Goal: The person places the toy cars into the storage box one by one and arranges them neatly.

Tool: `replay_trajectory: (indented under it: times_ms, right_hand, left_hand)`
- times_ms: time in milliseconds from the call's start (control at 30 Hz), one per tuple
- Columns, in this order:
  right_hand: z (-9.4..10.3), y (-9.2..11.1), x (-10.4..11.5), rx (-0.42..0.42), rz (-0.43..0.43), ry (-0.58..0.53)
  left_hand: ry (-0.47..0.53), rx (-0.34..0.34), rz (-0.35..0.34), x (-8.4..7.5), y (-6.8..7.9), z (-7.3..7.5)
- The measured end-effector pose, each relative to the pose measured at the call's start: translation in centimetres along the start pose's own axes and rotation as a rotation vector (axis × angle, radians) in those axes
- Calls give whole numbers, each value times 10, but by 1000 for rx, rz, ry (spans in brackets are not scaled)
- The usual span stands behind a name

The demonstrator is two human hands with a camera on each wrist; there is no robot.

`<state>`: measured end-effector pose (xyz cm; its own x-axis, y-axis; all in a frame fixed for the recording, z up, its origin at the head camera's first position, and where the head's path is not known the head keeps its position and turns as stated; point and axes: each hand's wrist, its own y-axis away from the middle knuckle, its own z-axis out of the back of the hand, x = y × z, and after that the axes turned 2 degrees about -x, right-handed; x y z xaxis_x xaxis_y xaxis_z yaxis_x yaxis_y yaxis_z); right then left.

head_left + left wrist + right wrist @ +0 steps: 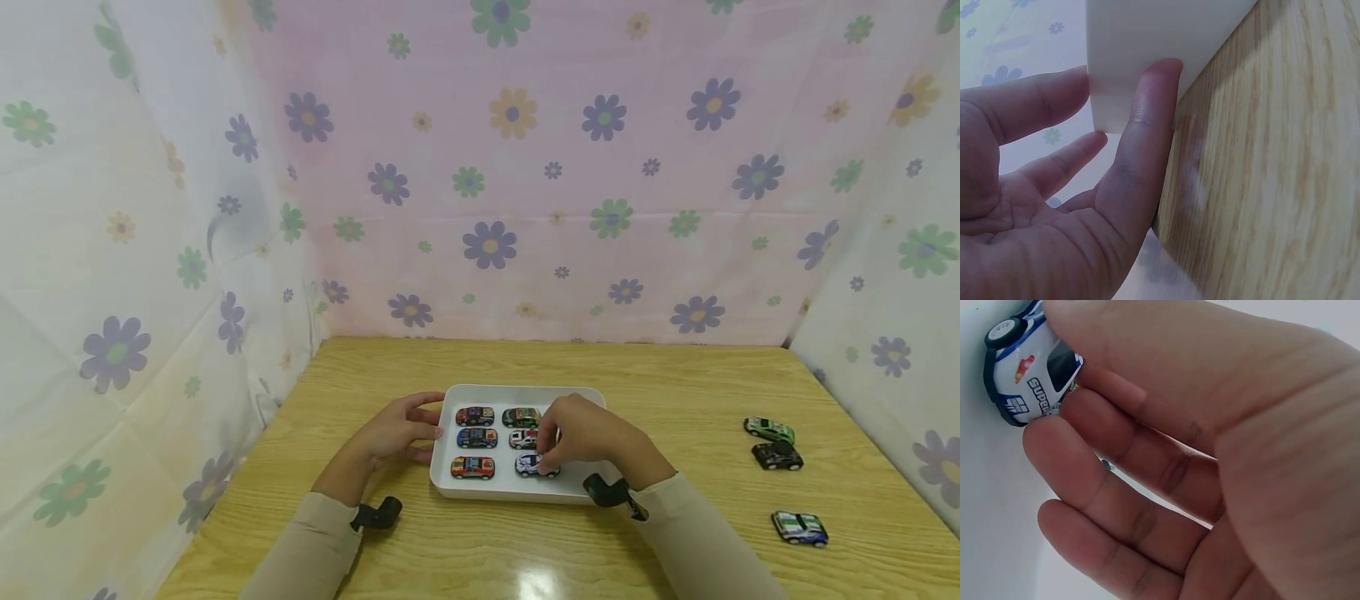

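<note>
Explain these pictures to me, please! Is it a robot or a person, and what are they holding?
It's a person's bare left hand and bare right hand. The wide picture comes from a camera worn on the head. The two close pictures come from the wrist cameras. On the wooden table sits a white tray, and six toy cars show inside it. Three more cars lie to the right, on the table. The left hand touches the tray's side. The right hand pinches one of those six, a white and blue car.
</note>
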<state>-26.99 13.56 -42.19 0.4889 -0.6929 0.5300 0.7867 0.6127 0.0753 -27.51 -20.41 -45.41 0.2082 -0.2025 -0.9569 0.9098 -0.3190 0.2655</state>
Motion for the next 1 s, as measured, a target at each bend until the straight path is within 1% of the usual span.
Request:
replay_trajectory:
  times_ms: [300,667,800,1000]
  right_hand:
    - [1,0,0,5,-6,-18]
    - [2,1,0,15,12,-40]
    - [2,1,-3,8,10,-44]
    - [4,2,-8,2,23,-83]
  left_hand:
    - [-1,9,-15,0,-2,1]
    - [-16,-1,8,0,-2,0]
    - [-15,-5,8,0,-3,-1]
    - [-21,-4,3,1,-4,-1]
